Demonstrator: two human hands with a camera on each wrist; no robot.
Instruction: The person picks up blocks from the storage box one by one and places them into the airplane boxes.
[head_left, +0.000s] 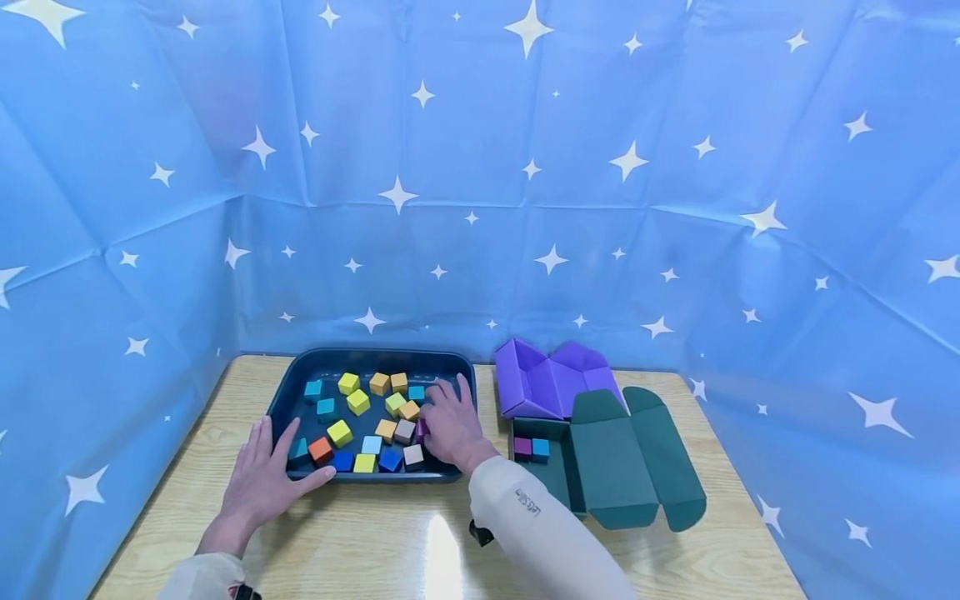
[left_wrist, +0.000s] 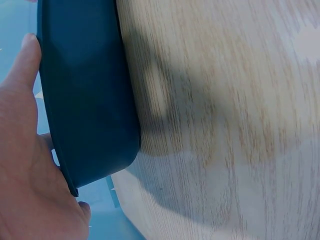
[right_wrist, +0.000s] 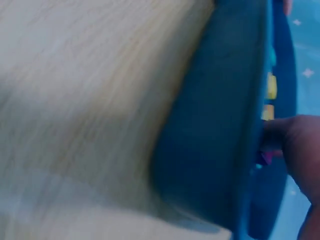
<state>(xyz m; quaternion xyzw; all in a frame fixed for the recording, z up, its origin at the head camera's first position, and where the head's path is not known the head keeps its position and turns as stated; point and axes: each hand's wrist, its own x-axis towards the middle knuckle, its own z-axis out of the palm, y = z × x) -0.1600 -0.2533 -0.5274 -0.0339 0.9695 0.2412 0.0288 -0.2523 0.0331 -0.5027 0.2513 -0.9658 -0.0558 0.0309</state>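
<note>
A dark blue tray [head_left: 442, 358] holds scattered coloured cubes, among them a yellow cube [head_left: 340, 432], an orange-red cube [head_left: 320, 451] and a grey cube [head_left: 404, 431]. My left hand [head_left: 258, 479] rests on its near left corner, fingers spread along the rim. In the left wrist view, the left hand [left_wrist: 30, 165] lies against the tray's outer wall [left_wrist: 90, 95]. Inside the right part of the tray, my right hand [head_left: 452, 425] pinches a purple cube [head_left: 421, 430], mostly covered by the fingers. Close to those fingers sits a teal cube [head_left: 416, 393].
Right of the tray stands an open green box [head_left: 615, 467] containing a purple cube [head_left: 522, 448] and a teal cube [head_left: 540, 450]. Behind it is an open violet box [head_left: 517, 379]. A blue star-patterned cloth [head_left: 480, 125] surrounds the wooden table [head_left: 375, 542].
</note>
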